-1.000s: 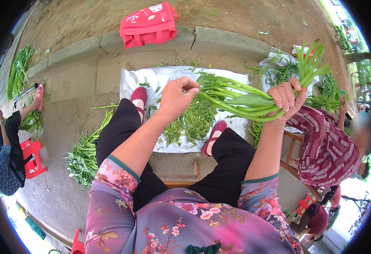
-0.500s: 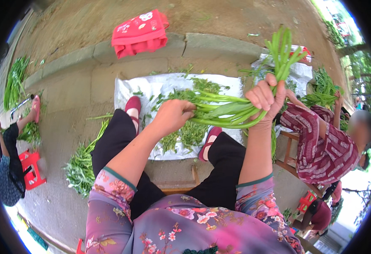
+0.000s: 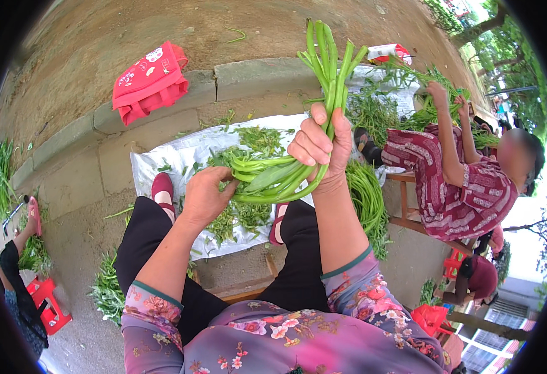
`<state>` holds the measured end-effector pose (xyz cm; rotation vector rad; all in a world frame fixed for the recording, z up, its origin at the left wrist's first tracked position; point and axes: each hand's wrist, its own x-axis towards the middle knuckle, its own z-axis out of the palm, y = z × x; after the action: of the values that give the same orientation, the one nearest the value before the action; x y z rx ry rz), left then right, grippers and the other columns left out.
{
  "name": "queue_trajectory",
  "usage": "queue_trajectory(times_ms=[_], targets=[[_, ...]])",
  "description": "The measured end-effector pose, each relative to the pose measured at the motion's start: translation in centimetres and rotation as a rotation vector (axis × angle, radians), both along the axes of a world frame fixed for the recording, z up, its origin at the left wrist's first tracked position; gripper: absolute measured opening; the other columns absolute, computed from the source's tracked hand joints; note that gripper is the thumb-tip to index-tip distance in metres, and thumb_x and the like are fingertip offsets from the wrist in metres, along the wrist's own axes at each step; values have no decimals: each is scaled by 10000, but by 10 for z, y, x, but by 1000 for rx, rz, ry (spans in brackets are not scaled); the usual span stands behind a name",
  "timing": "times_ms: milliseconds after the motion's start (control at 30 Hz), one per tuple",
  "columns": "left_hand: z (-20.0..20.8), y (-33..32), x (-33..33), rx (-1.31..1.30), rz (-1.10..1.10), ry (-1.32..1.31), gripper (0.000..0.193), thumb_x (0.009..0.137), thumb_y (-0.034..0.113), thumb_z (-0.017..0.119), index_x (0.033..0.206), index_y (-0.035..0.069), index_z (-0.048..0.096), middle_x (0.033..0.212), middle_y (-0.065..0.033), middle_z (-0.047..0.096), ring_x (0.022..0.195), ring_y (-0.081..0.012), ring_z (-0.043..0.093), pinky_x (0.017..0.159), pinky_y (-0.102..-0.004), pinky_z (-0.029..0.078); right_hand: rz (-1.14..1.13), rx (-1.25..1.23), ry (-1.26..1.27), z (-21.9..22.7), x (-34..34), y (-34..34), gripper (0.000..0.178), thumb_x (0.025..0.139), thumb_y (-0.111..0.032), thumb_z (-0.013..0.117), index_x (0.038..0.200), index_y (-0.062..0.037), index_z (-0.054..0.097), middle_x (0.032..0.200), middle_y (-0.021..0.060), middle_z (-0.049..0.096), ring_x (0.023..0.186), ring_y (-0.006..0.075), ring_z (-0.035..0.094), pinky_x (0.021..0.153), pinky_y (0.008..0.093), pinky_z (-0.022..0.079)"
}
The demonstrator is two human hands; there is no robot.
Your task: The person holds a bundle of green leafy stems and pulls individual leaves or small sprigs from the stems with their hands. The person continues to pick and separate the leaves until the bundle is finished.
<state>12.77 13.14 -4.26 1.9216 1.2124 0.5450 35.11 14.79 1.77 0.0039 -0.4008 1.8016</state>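
A seated person's right hand is closed in a fist around the middle of a bundle of long green stems, held up over a white sheet strewn with leaf trimmings. The left hand curls its fingers on the bundle's lower, near end. The stems look light and bendy yet easily snapped, so they are best gripped mid-length. A second person sits at the right, sorting greens

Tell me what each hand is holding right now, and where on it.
The right hand grips a bundle of green stalks around its middle, tips pointing up. The left hand pinches the bundle's lower cut ends.
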Motion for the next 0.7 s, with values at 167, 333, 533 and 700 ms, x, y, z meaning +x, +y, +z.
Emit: queue_trajectory(times_ms=[167, 333, 533, 700], targets=[[-2, 0, -4, 226, 24, 34, 139, 681, 64, 691, 796, 53, 614, 762, -95, 621, 730, -279, 604, 661, -358, 471, -20, -34, -10, 2, 3, -4, 329, 961, -332, 389, 960, -56, 566, 531, -30, 425, 404, 77, 418, 469, 273, 399], [8, 5, -14, 494, 11, 66, 124, 679, 62, 692, 762, 75, 602, 736, -61, 616, 710, -242, 602, 644, -337, 459, -37, -96, -102, 5, 12, -8, 313, 952, -324, 410, 928, -65, 584, 517, -32, 418, 404, 78, 411, 472, 269, 388], [9, 2, -20, 619, -14, 108, 102, 705, 86, 663, 740, 78, 567, 700, -45, 587, 685, -218, 578, 629, -332, 433, -169, -162, -275, 6, 19, -8, 252, 924, -289, 464, 877, -75, 590, 510, -13, 424, 414, 102, 411, 491, 288, 390], [6, -3, -20, 554, -21, 114, 97, 699, 74, 661, 729, 79, 569, 679, -54, 587, 653, -231, 577, 607, -341, 435, -366, -184, -396, 9, 16, -8, 211, 897, -268, 497, 816, -89, 573, 510, 0, 424, 415, 118, 402, 490, 298, 380]])
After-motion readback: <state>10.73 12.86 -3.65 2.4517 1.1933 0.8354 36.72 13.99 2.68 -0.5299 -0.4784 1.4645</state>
